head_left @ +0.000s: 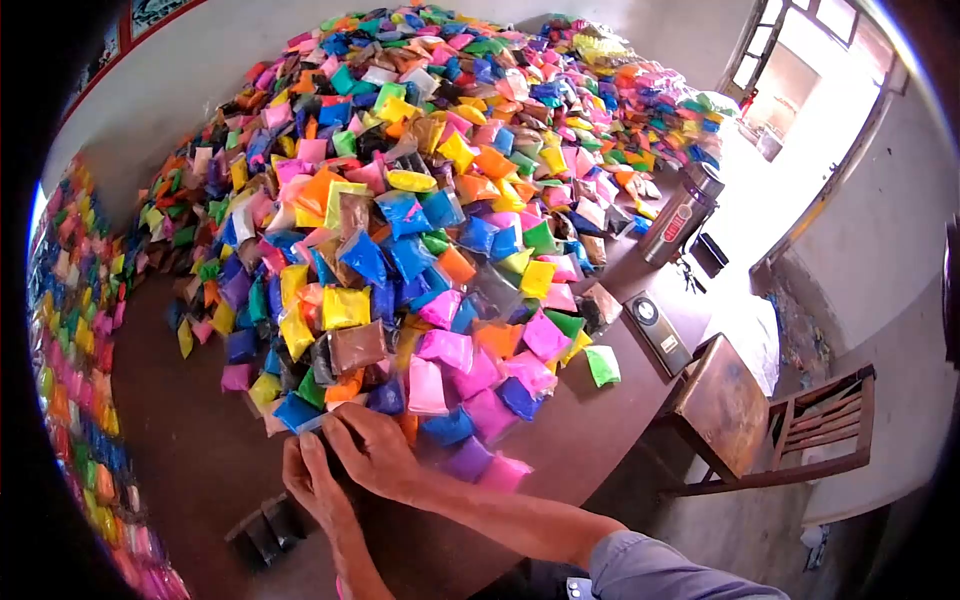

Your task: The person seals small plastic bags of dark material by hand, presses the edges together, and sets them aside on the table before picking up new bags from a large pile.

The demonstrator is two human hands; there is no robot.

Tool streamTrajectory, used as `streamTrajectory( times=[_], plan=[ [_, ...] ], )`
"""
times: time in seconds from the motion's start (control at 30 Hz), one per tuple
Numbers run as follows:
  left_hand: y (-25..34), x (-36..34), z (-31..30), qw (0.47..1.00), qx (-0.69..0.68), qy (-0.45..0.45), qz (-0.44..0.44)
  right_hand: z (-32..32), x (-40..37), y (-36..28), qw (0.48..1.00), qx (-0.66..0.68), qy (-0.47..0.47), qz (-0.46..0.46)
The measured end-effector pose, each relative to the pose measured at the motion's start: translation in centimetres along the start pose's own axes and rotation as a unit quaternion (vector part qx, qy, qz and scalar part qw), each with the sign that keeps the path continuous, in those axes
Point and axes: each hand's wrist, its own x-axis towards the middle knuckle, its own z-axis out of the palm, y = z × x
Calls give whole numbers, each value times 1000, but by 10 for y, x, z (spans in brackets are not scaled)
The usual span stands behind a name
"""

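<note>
Both hands meet at the front edge of a large heap of small, clear plastic packets with coloured filling. My left hand is closed in a pinch at the clear edge of a blue packet. Against the same edge, from the right, my right hand has its fingers pressed together; its fingertips are partly hidden. An orange packet and a brown packet lie just beyond the fingers. Left of my left wrist, several black packets lie together on the brown table.
A steel flask stands at the table's right side, near keys and a flat device with a round dial. A wooden chair stands at the right. More packets are piled along the left.
</note>
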Motion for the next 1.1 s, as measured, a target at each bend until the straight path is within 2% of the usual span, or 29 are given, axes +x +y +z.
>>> streamTrajectory(
  times=[0.07, 0.27, 0.33, 0.43, 0.47, 0.53, 0.63, 0.77, 0.83, 0.87, 0.93, 0.97, 1.03, 1.1],
  plan=[
    [2, -2, 5, 1000, -2, -11, -9, -2, 0, -1, 1000, 8, 1, 8],
    [-6, -5, 6, 997, 54, 61, -2, -6, 3, -11, 999, 26, -12, 15],
    [-3, -3, -6, 977, 209, 13, 48, -4, 1, -11, 999, 40, -33, 0],
    [5, -4, -6, 982, 188, -11, 4, -4, 0, -6, 998, 44, -41, 1],
    [5, -4, -2, 982, 188, -11, 5, -3, 0, -5, 998, 44, -41, 1],
    [5, -5, 7, 996, 76, -1, 52, -3, 0, -5, 999, 41, -13, 11],
    [0, -5, 9, 997, 69, -7, 32, -5, 2, -8, 999, 40, 11, 23],
    [3, -5, 4, 991, 124, -17, 52, -9, 4, -11, 999, 46, 0, 27],
    [11, -6, 4, 979, 197, -11, 59, -14, 5, -15, 992, 50, -73, 86],
    [11, -6, 3, 979, 197, -11, 59, -12, 4, -11, 992, 50, -73, 86],
    [8, -6, 1, 980, 186, -24, 59, -5, 2, -3, 1000, 16, -16, -12],
    [6, -6, 1, 980, 187, -24, 59, -3, 0, 1, 1000, 16, -16, -12],
    [1, -6, 3, 994, 88, -32, 55, -1, -1, 1, 999, -11, 17, -48],
    [3, -5, 5, 994, 87, -32, 56, -2, -1, -1, 999, -14, 20, -44]
  ],
)
